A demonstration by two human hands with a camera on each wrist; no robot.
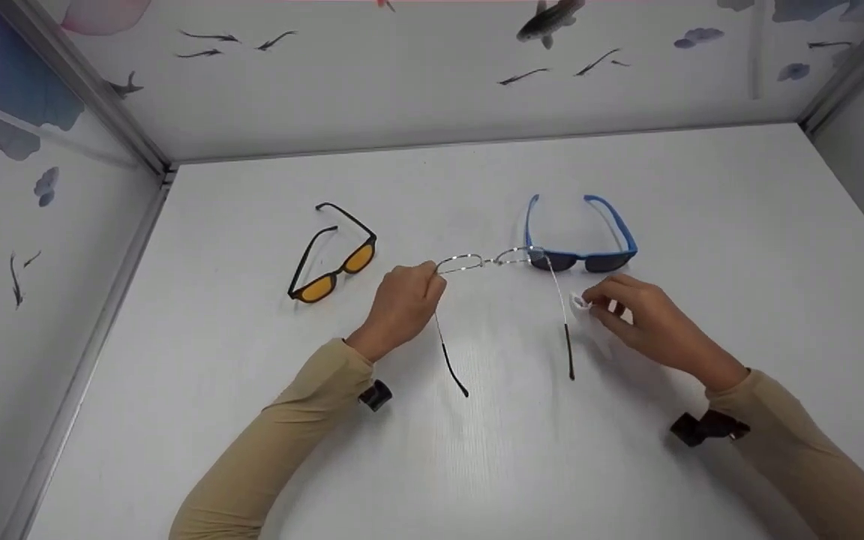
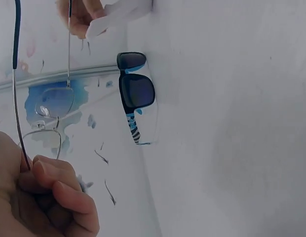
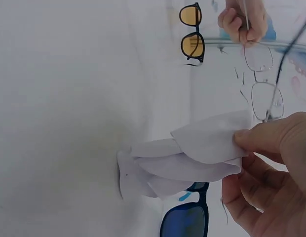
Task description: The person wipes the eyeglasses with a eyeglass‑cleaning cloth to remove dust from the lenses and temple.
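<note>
My left hand (image 1: 404, 301) pinches a pair of thin metal-framed eyeglasses (image 1: 489, 262) at one hinge corner, holding them above the table. Their clear lenses face away and both temples, with dark tips, stretch back toward me. In my right hand (image 1: 646, 319) is a folded white cloth (image 3: 192, 153), gripped between thumb and fingers beside the far temple; its loose folds hang down. Seen from the left wrist, the cloth (image 2: 121, 17) overlaps the area behind the glasses' other temple. Blue-framed sunglasses (image 1: 606, 262) with dark lenses lie just beyond the right hand.
Black-framed glasses with orange lenses (image 1: 318, 289) lie on the white table (image 1: 477, 465) to the left, temples unfolded. A printed panel (image 1: 402, 90) stands along the back edge, and another panel (image 1: 12, 247) rises at the left.
</note>
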